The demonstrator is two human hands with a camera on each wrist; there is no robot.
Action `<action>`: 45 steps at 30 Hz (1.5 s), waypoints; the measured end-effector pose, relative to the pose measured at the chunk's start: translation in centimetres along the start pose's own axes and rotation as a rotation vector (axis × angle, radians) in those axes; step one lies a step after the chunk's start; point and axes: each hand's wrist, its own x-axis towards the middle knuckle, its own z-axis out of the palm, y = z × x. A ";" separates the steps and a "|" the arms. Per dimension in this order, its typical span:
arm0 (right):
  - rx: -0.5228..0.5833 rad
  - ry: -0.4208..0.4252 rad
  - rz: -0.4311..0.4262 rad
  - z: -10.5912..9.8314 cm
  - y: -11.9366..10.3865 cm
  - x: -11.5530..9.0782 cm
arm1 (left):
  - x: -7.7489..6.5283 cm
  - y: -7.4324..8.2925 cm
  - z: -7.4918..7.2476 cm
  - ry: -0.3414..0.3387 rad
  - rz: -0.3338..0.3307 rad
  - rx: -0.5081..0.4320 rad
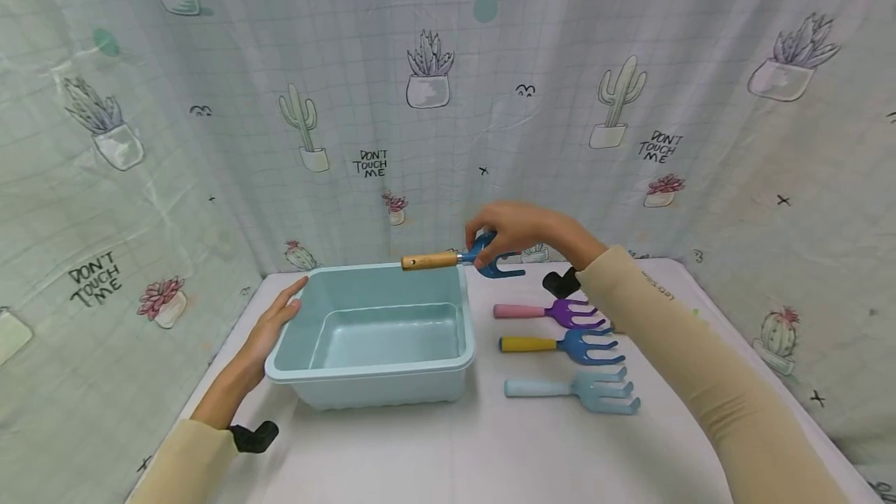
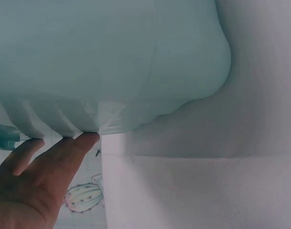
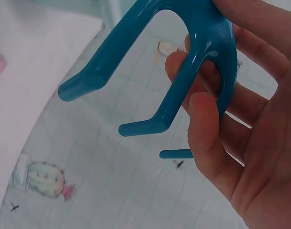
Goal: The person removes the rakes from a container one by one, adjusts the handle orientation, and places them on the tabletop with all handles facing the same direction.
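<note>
My right hand (image 1: 518, 225) grips a hand rake with a wooden handle (image 1: 428, 260) by its blue head. The rake is up in the air, its handle reaching over the back right of a pale blue plastic basin (image 1: 381, 390). In the right wrist view, fingers and thumb wrap the blue rake head (image 3: 171, 107), and its bent tines point away from the palm. My left hand (image 1: 269, 333) lies along the basin's left side near the rim. In the left wrist view the fingers of the left hand (image 2: 33, 191) are fairly straight, fingertips at the basin wall (image 2: 112, 57).
On the white table (image 1: 448, 457), right of the basin, lie a purple rake with a pink handle (image 1: 521, 311), a blue rake with a yellow handle (image 1: 532, 344) and a pale blue rake (image 1: 542, 388). Behind hangs a cactus-print curtain (image 1: 483, 123), with similar cloth at both sides.
</note>
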 end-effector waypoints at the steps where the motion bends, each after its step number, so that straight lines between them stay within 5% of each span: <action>1: -0.007 0.006 0.008 0.0 0.4 -0.4 | -0.1 0.0 0.0 0.000 -0.001 0.001; 18: 0.116 0.081 0.280 1.9 8.0 -11.7 | -0.3 -0.4 -0.1 0.010 -0.006 0.003; 32: 0.174 0.047 0.429 8.3 15.3 -21.4 | -0.1 -0.2 0.0 0.008 -0.013 0.006; 45: 0.221 0.008 0.494 13.4 18.3 -26.4 | 0.0 0.0 0.1 0.011 -0.022 0.007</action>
